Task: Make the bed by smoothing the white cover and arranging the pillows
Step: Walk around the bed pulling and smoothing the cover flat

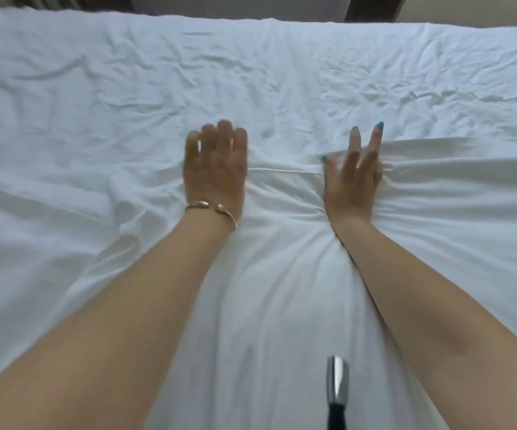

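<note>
we look down on the cover (282,72), which spreads over the whole bed and fills nearly all we see. our left hand (215,169) lies flat on the cover near its middle, palm down, fingers straight and close together, grasping nothing; it is blurred at the fingertips. a bracelet (212,209) sits on that wrist. our right hand (353,178) lies just to the right of the left one, also palm down on the cover, fingers spread and straight, released, with teal nails. between the two hands the cover is bunched into a raised fold (282,170) that runs from one hand to the other and on past the right hand. the cover is wrinkled on the far side of the hands and smoother on the near side, between our forearms. a metal-tipped dark object (337,389) hangs at the near edge, over the cover; we cannot tell what it is.
</note>
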`<state>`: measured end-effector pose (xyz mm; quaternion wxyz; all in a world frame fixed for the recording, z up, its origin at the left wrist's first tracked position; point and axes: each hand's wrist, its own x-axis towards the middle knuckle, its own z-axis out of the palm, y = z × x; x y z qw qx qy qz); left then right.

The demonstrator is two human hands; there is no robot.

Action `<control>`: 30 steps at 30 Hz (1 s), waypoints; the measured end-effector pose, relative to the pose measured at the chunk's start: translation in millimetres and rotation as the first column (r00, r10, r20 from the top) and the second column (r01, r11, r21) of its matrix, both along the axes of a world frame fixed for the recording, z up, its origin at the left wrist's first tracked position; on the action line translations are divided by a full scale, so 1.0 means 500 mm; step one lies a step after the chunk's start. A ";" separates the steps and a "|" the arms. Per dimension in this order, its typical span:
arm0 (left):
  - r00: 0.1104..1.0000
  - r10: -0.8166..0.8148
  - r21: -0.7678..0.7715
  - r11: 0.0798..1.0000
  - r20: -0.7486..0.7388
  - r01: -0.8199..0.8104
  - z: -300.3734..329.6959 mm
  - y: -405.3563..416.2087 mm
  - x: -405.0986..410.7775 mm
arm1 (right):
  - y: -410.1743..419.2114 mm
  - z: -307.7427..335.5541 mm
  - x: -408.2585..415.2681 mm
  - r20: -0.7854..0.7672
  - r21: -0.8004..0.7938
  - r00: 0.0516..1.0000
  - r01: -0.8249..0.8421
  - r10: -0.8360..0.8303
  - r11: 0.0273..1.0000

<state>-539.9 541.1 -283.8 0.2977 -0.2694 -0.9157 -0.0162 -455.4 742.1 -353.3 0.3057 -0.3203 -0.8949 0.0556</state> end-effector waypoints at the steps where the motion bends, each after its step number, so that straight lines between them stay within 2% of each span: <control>1: 0.978 -0.209 0.046 0.977 -0.001 0.208 -0.002 -0.004 0.063 | 0.000 0.004 0.005 0.004 0.035 0.999 -0.043 0.043 0.998; 2: 0.933 -0.356 0.068 0.933 0.051 0.353 -0.012 -0.013 0.132 | -0.005 0.017 0.006 0.007 0.050 0.999 -0.054 0.053 0.997; 3: 0.905 -0.375 0.069 0.927 0.201 0.369 -0.025 -0.025 0.186 | -0.011 0.029 0.006 -0.003 0.054 0.999 -0.039 0.039 0.998; 4: 0.868 -0.252 0.027 0.964 0.428 0.266 -0.029 -0.039 0.218 | -0.024 0.048 0.011 -0.009 0.045 0.999 -0.030 0.031 0.999; 5: 0.795 -0.074 -0.037 0.992 0.602 0.120 -0.037 -0.052 0.221 | -0.041 0.071 0.027 -0.011 0.055 0.999 -0.034 0.035 0.998; 6: 0.738 0.054 -0.078 0.997 0.672 -0.002 -0.046 -0.058 0.203 | -0.057 0.088 0.051 0.024 0.062 0.997 -0.069 0.068 0.996; 7: 0.722 0.112 -0.100 0.993 0.682 -0.059 -0.055 -0.055 0.178 | -0.077 0.096 0.084 0.099 0.024 0.988 -0.117 0.114 0.993; 8: 0.724 0.127 -0.114 0.991 0.678 -0.067 -0.059 -0.047 0.152 | -0.101 0.098 0.122 0.262 -0.081 0.950 -0.152 0.168 0.985; 9: 0.737 0.129 -0.126 0.990 0.664 -0.060 -0.060 -0.034 0.127 | -0.118 0.097 0.160 0.441 -0.194 0.870 -0.149 0.222 0.970; 10: 0.737 0.138 -0.150 0.987 0.662 -0.051 -0.064 -0.022 0.104 | -0.125 0.090 0.188 0.564 -0.240 0.786 -0.136 0.252 0.961; 11: 0.734 0.153 -0.183 0.982 0.662 -0.039 -0.066 -0.010 0.085 | -0.123 0.082 0.198 0.624 -0.255 0.735 -0.129 0.265 0.958; 14: 0.704 0.187 -0.264 0.964 0.685 0.001 -0.055 0.009 0.053 | -0.103 0.051 0.180 0.643 -0.303 0.710 -0.109 0.287 0.947; 17: 0.720 0.169 -0.345 0.933 0.673 0.102 -0.017 -0.013 0.067 | -0.100 0.038 0.172 0.659 -0.262 0.708 -0.099 0.253 0.960; 20: 0.749 0.089 -0.398 0.885 0.657 0.243 0.055 -0.117 0.137 | -0.109 0.068 0.175 0.714 -0.303 0.656 -0.025 0.245 0.953; 22: 0.760 0.053 -0.326 0.921 0.648 0.214 0.096 -0.222 0.152 | -0.149 0.100 0.179 0.735 -0.313 0.656 0.103 0.172 0.944; 24: 0.773 0.034 -0.165 0.982 0.634 0.092 0.127 -0.334 0.128 | -0.228 0.137 0.192 0.710 -0.371 0.684 0.162 0.167 0.914; 26: 0.758 0.043 0.011 0.998 0.650 -0.066 0.144 -0.436 0.080 | -0.343 0.172 0.218 0.647 -0.511 0.688 0.071 0.329 0.857; 27: 0.728 0.075 0.034 0.990 0.682 -0.134 0.144 -0.482 0.053 | -0.401 0.187 0.227 0.628 -0.552 0.651 -0.014 0.427 0.834; 29: 0.653 0.208 -0.156 0.978 0.728 -0.138 0.133 -0.547 0.013 | -0.473 0.217 0.207 0.575 -0.595 0.596 -0.167 0.561 0.786; 30: 0.621 0.266 -0.259 0.960 0.737 -0.103 0.126 -0.567 -0.005 | -0.486 0.234 0.174 0.530 -0.599 0.612 -0.219 0.587 0.770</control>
